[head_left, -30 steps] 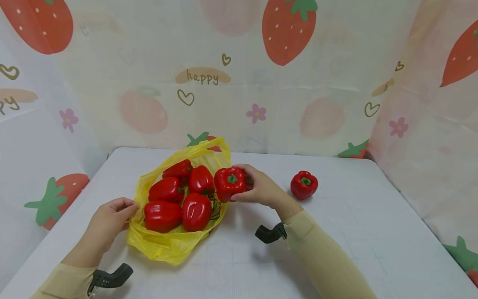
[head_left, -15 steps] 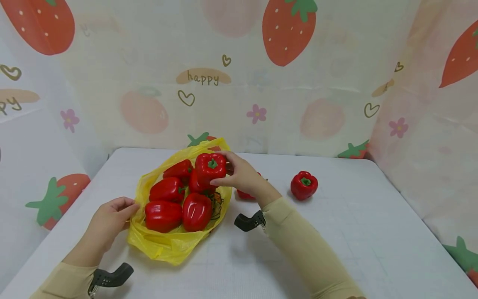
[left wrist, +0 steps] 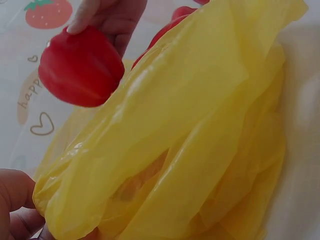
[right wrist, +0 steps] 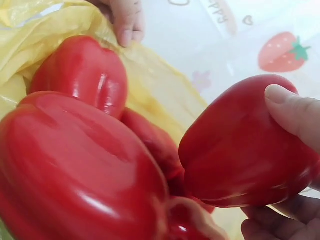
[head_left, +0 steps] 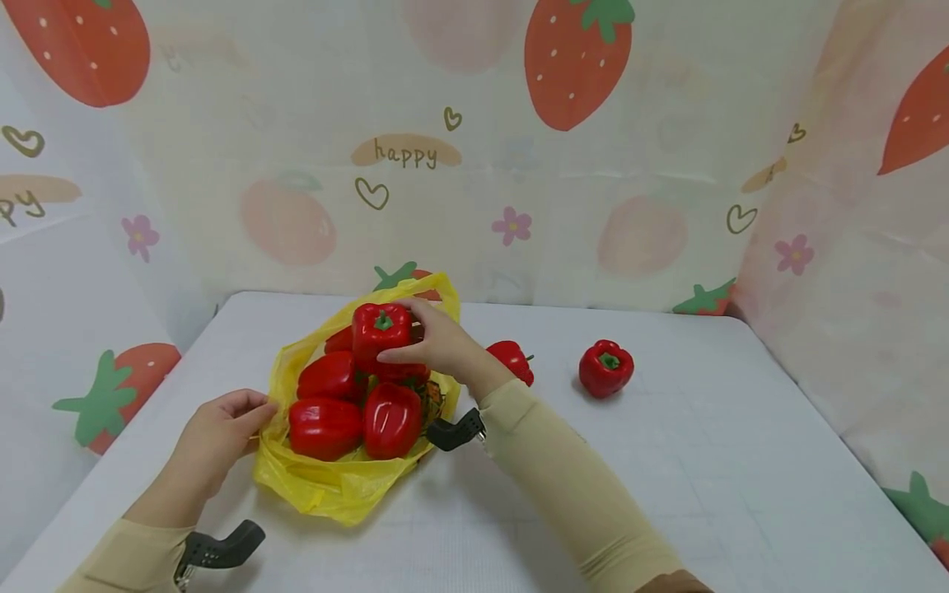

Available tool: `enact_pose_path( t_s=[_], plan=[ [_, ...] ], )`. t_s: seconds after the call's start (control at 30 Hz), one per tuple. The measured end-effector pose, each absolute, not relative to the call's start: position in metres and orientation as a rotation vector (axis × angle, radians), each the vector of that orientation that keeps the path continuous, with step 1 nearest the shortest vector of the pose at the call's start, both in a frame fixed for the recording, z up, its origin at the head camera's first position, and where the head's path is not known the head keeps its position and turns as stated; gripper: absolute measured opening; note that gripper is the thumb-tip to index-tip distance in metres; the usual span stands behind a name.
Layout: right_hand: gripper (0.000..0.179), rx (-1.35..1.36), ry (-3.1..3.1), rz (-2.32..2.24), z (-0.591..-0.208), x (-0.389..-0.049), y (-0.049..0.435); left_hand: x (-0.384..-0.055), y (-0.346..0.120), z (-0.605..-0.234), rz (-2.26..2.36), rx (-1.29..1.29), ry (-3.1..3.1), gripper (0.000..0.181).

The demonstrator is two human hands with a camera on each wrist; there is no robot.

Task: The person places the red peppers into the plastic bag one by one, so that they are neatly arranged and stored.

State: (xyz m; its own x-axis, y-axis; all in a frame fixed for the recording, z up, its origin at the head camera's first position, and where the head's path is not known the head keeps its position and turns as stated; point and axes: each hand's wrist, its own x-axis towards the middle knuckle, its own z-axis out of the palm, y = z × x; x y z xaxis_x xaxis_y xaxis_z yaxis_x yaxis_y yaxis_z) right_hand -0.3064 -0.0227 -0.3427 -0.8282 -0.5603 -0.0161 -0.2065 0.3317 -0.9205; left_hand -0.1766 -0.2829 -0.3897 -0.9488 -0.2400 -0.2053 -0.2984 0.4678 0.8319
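A yellow plastic bag [head_left: 326, 494] lies with its mouth spread wide on the table. Several red bell peppers [head_left: 326, 428] fill it, along with a small dark bundle [head_left: 432, 399] whose kind I cannot tell. With thumb and fingers, my left hand [head_left: 222, 436] pinches the bag's left rim. Over the bag's far side, my right hand [head_left: 445, 342] grips one red bell pepper [head_left: 381, 329], its green stem facing the head camera. In the right wrist view that held pepper [right wrist: 240, 145] is beside the bagged ones, thumb on top and fingers below.
Two more bell peppers are on the white table [head_left: 667, 478] right of the bag: one partly behind my right wrist [head_left: 511, 361], the other farther right [head_left: 605, 368]. Strawberry-printed cloth [head_left: 460, 214] hangs along the back and sides. Dark cameras [head_left: 222, 548] are strapped to both wrists.
My right hand has carried its pepper left and slightly up, from the bag's right edge to above the bagged peppers. A pepper on the table has come into view behind that arm. My left hand stays put.
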Motion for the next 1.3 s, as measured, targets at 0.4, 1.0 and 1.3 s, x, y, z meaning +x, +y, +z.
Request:
enact_pose_path(
  t_s=[0.4, 1.0, 1.3],
  plan=[
    [0.075, -0.662, 2.338, -1.406, -0.352, -0.305, -0.034, -0.177, -0.284, -0.389, 1.513, -0.482, 2.642, 0.046],
    [0.086, -0.712, 2.511, -1.204, -0.356, -0.304, -0.043, -0.178, -0.284, -0.386, 1.516, -0.473, 2.655, 0.047],
    [0.068, -0.733, 2.507, -1.239, -0.353, -0.306, -0.036, -0.177, -0.285, -0.385, 1.522, -0.477, 2.641, 0.049]
  ],
)
